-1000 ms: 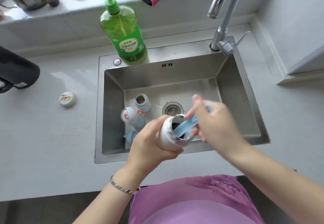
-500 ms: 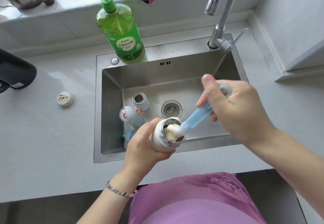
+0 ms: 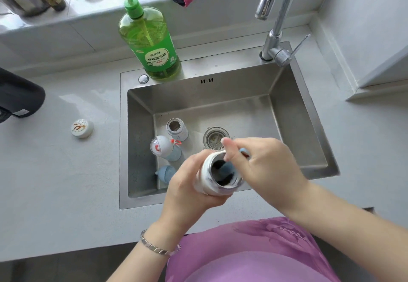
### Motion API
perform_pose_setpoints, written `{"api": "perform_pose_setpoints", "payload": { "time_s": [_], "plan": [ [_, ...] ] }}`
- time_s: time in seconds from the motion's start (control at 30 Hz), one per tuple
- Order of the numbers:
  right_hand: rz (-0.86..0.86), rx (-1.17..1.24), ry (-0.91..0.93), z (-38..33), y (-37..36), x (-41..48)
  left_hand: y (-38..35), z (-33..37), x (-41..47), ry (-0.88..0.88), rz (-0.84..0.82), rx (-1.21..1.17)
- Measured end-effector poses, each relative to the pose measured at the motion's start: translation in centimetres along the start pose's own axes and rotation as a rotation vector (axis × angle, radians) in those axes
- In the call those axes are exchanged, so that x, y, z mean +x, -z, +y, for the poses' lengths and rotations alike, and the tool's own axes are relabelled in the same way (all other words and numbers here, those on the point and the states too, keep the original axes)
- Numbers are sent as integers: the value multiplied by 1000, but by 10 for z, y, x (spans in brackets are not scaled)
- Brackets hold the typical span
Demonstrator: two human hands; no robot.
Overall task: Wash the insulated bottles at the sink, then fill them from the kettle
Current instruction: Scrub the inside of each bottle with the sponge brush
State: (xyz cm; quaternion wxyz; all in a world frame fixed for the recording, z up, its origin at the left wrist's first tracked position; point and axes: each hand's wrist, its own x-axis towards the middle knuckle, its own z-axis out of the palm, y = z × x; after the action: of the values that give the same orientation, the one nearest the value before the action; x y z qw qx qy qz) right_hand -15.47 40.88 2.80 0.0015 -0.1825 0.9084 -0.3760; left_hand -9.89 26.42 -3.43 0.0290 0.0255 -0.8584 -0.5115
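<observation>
While it is held over the near edge of the sink (image 3: 295,116), item one, a white insulated bottle (image 3: 205,180), sits tilted with its open mouth toward the camera. The left hand (image 3: 185,186) has its fingers curled tight round the body.

Item two, a blue bottle brush (image 3: 228,168), goes down into that mouth. Its handle (only a short stretch shows) is clamped in the closed fingers of the right hand (image 3: 267,167).

- **Sink floor, left of the drain (image 3: 215,138):**
  - a second open bottle (image 3: 176,129), upright
  - a domed-cap bottle (image 3: 163,147), just on its near side
  - a pale blue piece (image 3: 166,172), nearer still, partly hidden by the left hand
- **Far rim:** a green soap dispenser (image 3: 152,45).
- **Far right:** the faucet (image 3: 276,30).
- **Counter to the left:**
  - a small white lid (image 3: 82,128)
  - a black object (image 3: 19,96), cut off by the frame
</observation>
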Motion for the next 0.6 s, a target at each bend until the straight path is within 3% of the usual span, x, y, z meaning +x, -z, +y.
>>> {"api": "perform_pose_setpoints", "payload": {
  "time_s": [0.07, 0.17, 0.27, 0.37, 0.53, 0.6],
  "plan": [
    [-6, 124, -80, 1, 12, 6, 1, 0, -2, 71, -5, -47],
    [148, 463, -230, -2, 37, 14, 7, -7, -3, 176, 20, -128],
    [133, 621, -332, -2, 22, 4, 9, -4, -2, 169, -21, -152],
    [-16, 624, -251, -2, 7, -8, 6, 0, -4, 91, -106, -100],
    [87, 829, -220, 4, 35, 8, 12, -8, -6, 170, -21, -155],
    [-16, 824, -185, 3, 25, 4, 12, -6, -5, 121, -34, -150]
  ]
}}
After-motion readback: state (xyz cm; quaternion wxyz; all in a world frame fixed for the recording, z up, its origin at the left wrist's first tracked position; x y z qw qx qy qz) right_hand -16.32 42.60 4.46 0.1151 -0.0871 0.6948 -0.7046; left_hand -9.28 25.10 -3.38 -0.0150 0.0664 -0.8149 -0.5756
